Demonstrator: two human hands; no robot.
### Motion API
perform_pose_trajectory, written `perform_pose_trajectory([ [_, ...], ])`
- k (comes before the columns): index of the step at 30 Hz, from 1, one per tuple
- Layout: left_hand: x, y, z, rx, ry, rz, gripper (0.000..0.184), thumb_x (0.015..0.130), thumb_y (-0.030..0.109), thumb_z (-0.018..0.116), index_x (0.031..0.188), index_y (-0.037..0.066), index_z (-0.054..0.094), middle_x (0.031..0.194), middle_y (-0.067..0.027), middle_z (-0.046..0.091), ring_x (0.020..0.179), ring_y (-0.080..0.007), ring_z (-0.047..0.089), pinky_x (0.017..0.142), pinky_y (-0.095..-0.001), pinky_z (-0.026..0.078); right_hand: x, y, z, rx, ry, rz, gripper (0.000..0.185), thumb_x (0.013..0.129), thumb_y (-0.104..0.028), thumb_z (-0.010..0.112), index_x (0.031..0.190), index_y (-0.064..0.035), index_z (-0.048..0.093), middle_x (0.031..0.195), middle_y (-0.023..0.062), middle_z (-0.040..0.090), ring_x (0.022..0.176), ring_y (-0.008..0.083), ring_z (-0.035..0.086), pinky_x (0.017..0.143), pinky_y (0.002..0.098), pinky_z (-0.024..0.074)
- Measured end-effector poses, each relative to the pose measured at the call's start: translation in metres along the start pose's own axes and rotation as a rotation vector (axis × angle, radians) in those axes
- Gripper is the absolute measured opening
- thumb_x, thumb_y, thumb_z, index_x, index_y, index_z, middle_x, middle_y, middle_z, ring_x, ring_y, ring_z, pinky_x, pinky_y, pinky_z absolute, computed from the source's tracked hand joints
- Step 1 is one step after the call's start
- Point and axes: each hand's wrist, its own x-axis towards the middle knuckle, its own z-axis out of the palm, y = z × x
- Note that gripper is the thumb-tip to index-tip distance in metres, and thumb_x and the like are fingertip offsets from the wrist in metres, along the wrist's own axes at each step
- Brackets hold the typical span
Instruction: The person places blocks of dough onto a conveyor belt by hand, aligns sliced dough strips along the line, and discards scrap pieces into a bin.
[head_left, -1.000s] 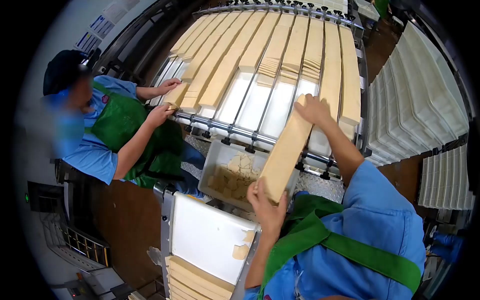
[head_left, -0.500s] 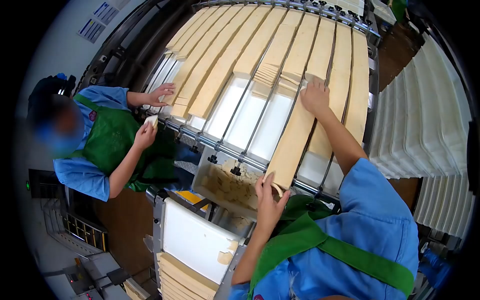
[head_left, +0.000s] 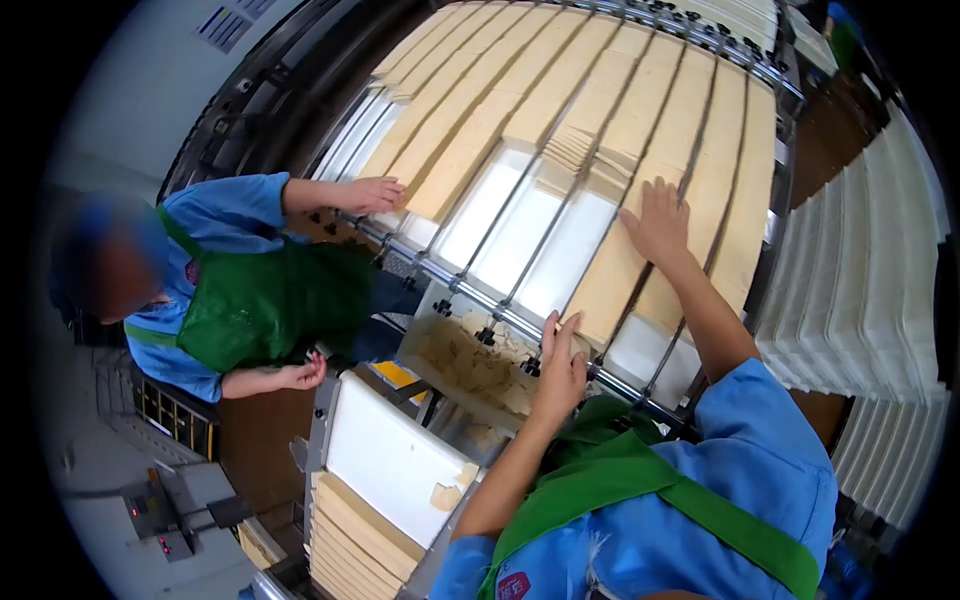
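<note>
Long pale-yellow strips of layered sheet, dough-like in look, lie side by side on a white conveyor bed (head_left: 500, 215). My right hand (head_left: 658, 222) rests open, fingers spread, on top of one strip (head_left: 612, 285). At that strip's near end, by the front rail, my left hand (head_left: 562, 370) has its fingers stretched up against the corner; its palm side is partly hidden. Between the rods further back, a short stack of cut pieces (head_left: 568, 150) leans unevenly.
A co-worker in a green apron (head_left: 285, 300) stands at left, one hand on a strip end. Below the front rail (head_left: 480, 290) sits a bin of scraps (head_left: 465, 365). Stacked strips (head_left: 360, 530) lie on a lower white belt (head_left: 390, 460). White corrugated trays (head_left: 850, 270) are piled at right.
The strip under my right hand lies further back from the front rail. The curled end at my left fingers no longer shows. The co-worker's near hand has dropped, its pale piece gone from view.
</note>
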Motion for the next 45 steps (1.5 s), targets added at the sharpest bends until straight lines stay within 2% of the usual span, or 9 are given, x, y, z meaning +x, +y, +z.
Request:
perform_pose_trajectory([
  [2, -0.01, 0.004, -0.006, 0.022, 0.141, 0.039, 0.052, 0.08, -0.004, 0.047, 0.132, 0.004, 0.045, 0.143, -0.024, 0.031, 0.132, -0.04, 0.033, 0.106, -0.0385, 0.032, 0.003, 0.005, 0.011, 0.015, -0.005, 0.014, 0.069, 0.091, -0.05, 0.049, 0.14, -0.0025, 0.037, 0.151, 0.0184, 0.026, 0.141, 0.0354, 0.018, 0.112, 0.0535, 0.0142],
  [6, -0.039, -0.005, -0.036, 0.094, 0.381, 0.058, 0.053, 0.081, -0.006, 0.044, 0.133, 0.006, 0.045, 0.141, -0.0242, 0.034, 0.132, -0.04, 0.034, 0.106, -0.0384, 0.033, -0.01, -0.003, 0.008, 0.029, 0.121, -0.118, 0.066, 0.084, -0.042, 0.062, 0.136, -0.0058, 0.042, 0.144, 0.0177, 0.038, 0.135, 0.0339, 0.031, 0.108, 0.0524, 0.0246],
  [10, -0.08, -0.029, -0.063, 0.025, 0.588, -0.133, 0.06, 0.081, -0.004, 0.053, 0.138, 0.008, 0.039, 0.15, -0.0212, 0.015, 0.135, -0.0397, 0.029, 0.107, -0.0401, 0.032, -0.051, -0.039, -0.006, 0.364, 0.126, -0.339, 0.04, 0.081, -0.021, 0.069, 0.117, -0.0085, 0.057, 0.114, 0.01, 0.058, 0.112, 0.0292, 0.05, 0.102, 0.0471, 0.0289],
  [15, -0.139, -0.065, -0.075, 0.151, 0.8, -0.203, 0.047, 0.083, 0.001, 0.058, 0.128, 0.006, 0.047, 0.126, -0.0176, 0.044, 0.116, -0.0319, 0.048, 0.097, -0.0384, 0.041, -0.097, -0.098, -0.013, 0.582, -0.047, -0.605, 0.013, 0.085, -0.014, 0.064, 0.096, -0.0082, 0.065, 0.091, 0.0047, 0.064, 0.095, 0.0212, 0.058, 0.105, 0.0448, 0.0266],
  [26, -0.252, -0.082, -0.086, -0.128, 1.101, -0.302, 0.034, 0.086, 0.001, 0.053, 0.119, 0.004, 0.054, 0.112, -0.0134, 0.053, 0.093, -0.0222, 0.058, 0.077, -0.0297, 0.049, -0.195, -0.192, 0.0, 0.623, -0.346, -1.025, 0.009, 0.083, -0.008, 0.063, 0.089, -0.0034, 0.068, 0.088, 0.01, 0.067, 0.088, 0.025, 0.062, 0.105, 0.0447, 0.0329],
  [36, -0.418, -0.152, -0.142, 0.228, 1.815, -0.346, 0.017, 0.088, -0.001, 0.052, 0.103, 0.0, 0.059, 0.098, -0.0084, 0.059, 0.087, -0.0167, 0.057, 0.078, -0.0252, 0.045, -0.319, -0.271, -0.026, 0.723, -0.542, -1.174, 0.01, 0.078, -0.001, 0.066, 0.089, -0.001, 0.067, 0.084, 0.012, 0.063, 0.084, 0.0286, 0.059, 0.084, 0.0356, 0.0443],
  [39, -0.475, -0.176, -0.159, 0.025, 1.945, -0.578, 0.028, 0.086, 0.005, 0.057, 0.113, -0.003, 0.054, 0.106, -0.0157, 0.058, 0.096, -0.0243, 0.057, 0.083, -0.0314, 0.045, -0.343, -0.289, -0.024, 0.781, -0.634, -1.147, 0.012, 0.077, -0.002, 0.069, 0.071, -0.0013, 0.058, 0.076, 0.0113, 0.057, 0.076, 0.028, 0.055, 0.072, 0.0366, 0.0435],
  [41, -0.504, -0.197, -0.164, 0.309, 1.8, -1.037, 0.054, 0.081, 0.016, 0.067, 0.125, -0.005, 0.044, 0.118, -0.0263, 0.051, 0.111, -0.0368, 0.049, 0.095, -0.041, 0.041, -0.357, -0.301, -0.023, 0.767, -0.455, -1.376, 0.037, 0.077, -0.006, 0.072, 0.058, -0.0037, 0.04, 0.065, 0.0105, 0.048, 0.066, 0.0262, 0.049, 0.06, 0.0368, 0.0386],
  [45, -0.527, -0.217, -0.167, 0.197, 1.575, -1.143, 0.076, 0.074, 0.023, 0.074, 0.131, -0.008, 0.035, 0.125, -0.0341, 0.041, 0.121, -0.0465, 0.036, 0.104, -0.0485, 0.029, -0.397, -0.328, -0.032, 0.707, -0.609, -1.169, 0.049, 0.08, -0.011, 0.073, 0.055, -0.0071, 0.031, 0.05, 0.0088, 0.038, 0.048, 0.0246, 0.037, 0.048, 0.0349, 0.0324],
])
